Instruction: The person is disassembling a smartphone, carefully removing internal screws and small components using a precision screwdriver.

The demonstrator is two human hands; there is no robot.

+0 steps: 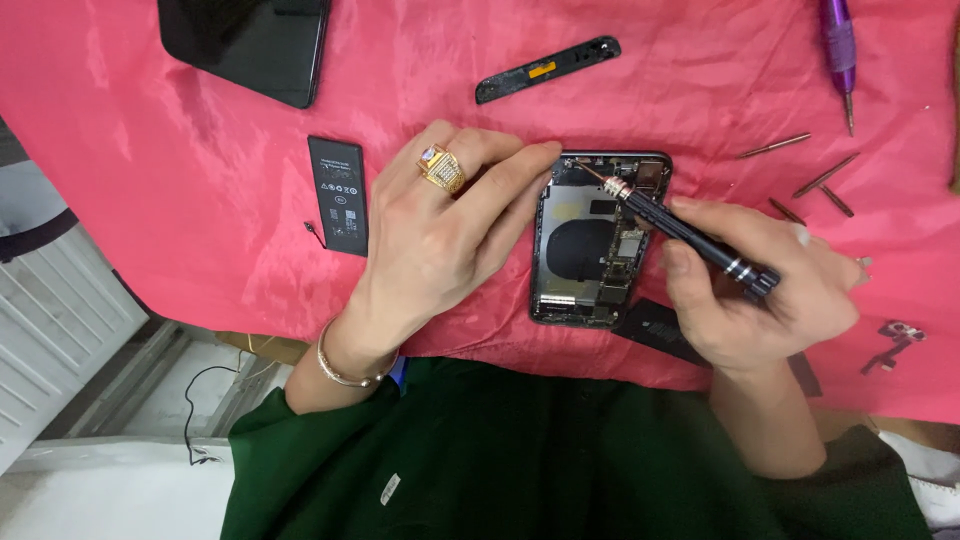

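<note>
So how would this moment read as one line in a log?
left hand: steadies opened phone | right hand: holds screwdriver, tip in phone's top | battery: apart on pink cloth

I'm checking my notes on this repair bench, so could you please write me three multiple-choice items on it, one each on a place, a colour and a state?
1. Where does the loose battery lie?
A. Left of the left hand
B. Inside the opened phone
C. On the dark screen panel

2. What colour is the cloth over the bench?
A. Blue
B. Pink
C. White

3. What is the right hand doing?
A. Resting flat and empty
B. Holding a black screwdriver
C. Lifting the battery

Answers: 1 A, the battery sits on the cloth beside the left hand. 2 B, the cloth is pink throughout. 3 B, the fingers grip the screwdriver, its tip in the opened phone.
</note>
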